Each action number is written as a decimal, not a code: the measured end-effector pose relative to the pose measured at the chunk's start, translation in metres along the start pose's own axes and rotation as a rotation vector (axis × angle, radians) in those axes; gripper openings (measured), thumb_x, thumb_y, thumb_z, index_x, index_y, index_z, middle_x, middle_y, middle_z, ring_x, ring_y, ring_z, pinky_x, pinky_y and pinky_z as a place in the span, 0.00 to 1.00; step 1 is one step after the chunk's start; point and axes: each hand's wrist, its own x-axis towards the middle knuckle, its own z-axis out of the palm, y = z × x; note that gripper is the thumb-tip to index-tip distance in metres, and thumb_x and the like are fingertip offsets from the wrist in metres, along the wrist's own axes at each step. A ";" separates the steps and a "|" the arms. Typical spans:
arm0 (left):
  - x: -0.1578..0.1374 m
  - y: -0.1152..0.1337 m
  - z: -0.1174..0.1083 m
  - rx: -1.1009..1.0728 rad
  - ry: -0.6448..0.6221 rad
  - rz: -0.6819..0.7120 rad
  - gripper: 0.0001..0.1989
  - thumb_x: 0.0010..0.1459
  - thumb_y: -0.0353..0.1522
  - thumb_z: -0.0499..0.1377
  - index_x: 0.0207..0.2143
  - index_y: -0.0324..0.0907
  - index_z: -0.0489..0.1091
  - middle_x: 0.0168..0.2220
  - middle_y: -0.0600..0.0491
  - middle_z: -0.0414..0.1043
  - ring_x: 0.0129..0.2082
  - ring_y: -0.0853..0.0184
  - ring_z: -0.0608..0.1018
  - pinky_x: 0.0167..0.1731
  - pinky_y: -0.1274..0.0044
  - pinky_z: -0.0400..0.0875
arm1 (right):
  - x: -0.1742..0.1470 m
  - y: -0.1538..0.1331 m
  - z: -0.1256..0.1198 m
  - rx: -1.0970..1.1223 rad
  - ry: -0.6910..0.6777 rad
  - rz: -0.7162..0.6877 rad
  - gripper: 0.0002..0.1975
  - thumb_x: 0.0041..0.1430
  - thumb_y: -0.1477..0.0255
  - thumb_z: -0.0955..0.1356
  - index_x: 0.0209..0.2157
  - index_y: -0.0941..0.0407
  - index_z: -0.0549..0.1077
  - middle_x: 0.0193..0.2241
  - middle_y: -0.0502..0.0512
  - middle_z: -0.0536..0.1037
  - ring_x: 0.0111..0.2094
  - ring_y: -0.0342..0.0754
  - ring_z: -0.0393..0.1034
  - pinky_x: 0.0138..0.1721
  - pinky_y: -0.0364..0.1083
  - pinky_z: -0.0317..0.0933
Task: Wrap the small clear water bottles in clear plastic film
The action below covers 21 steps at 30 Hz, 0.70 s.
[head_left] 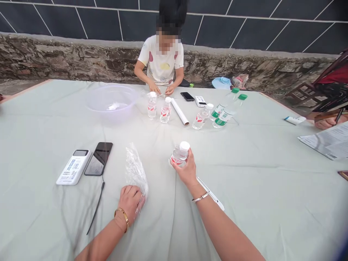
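Observation:
My right hand [187,169] is wrapped round a small clear water bottle [178,156] with a white cap and a red-and-white label. The bottle stands roughly upright, near the middle of the table. Lower left, my left hand [131,201] is closed on the near end of a crumpled sheet of clear plastic film [135,168], which fans out away from me on the cloth. Partly covered by my right forearm is a thin white flat object [214,197]. Left of the film lie a dark phone [99,158] with a wrist strap and a white power bank [73,168].
Across the table [258,188] a person [163,65] handles something clear. Before them stand several small bottles [165,110], a white roll [179,112] and green-capped bottles [225,116]. A transparent basin [94,105] is back left. At right, another person's hand [326,122] holds a pen over papers [328,141].

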 end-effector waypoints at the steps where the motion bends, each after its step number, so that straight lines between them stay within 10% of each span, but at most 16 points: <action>1: 0.004 0.001 0.001 -0.001 0.004 -0.014 0.10 0.56 0.27 0.52 0.22 0.41 0.63 0.26 0.54 0.67 0.28 0.68 0.65 0.36 0.73 0.59 | -0.005 -0.001 -0.002 -0.007 -0.002 0.002 0.43 0.46 0.60 0.70 0.60 0.54 0.48 0.53 0.62 0.63 0.52 0.55 0.61 0.47 0.55 0.63; 6: 0.030 0.023 0.010 0.004 0.035 -0.080 0.12 0.58 0.30 0.50 0.22 0.41 0.64 0.23 0.55 0.66 0.26 0.68 0.66 0.35 0.72 0.58 | -0.033 -0.008 -0.016 -0.039 -0.034 -0.009 0.43 0.46 0.59 0.70 0.59 0.56 0.48 0.53 0.63 0.63 0.53 0.55 0.61 0.51 0.56 0.60; 11: 0.039 0.044 0.017 0.043 -0.343 0.105 0.08 0.56 0.28 0.51 0.25 0.41 0.66 0.26 0.53 0.69 0.27 0.67 0.69 0.33 0.73 0.57 | -0.030 -0.003 -0.024 -0.076 -0.127 0.043 0.44 0.46 0.57 0.69 0.60 0.54 0.46 0.56 0.61 0.61 0.52 0.55 0.63 0.48 0.55 0.62; 21: 0.023 0.024 -0.005 0.143 -0.505 -0.168 0.18 0.48 0.19 0.49 0.39 0.45 0.67 0.32 0.51 0.69 0.31 0.64 0.70 0.31 0.73 0.58 | 0.113 0.037 0.025 -0.051 -0.027 0.177 0.47 0.44 0.63 0.71 0.61 0.51 0.44 0.57 0.58 0.62 0.51 0.53 0.64 0.48 0.52 0.62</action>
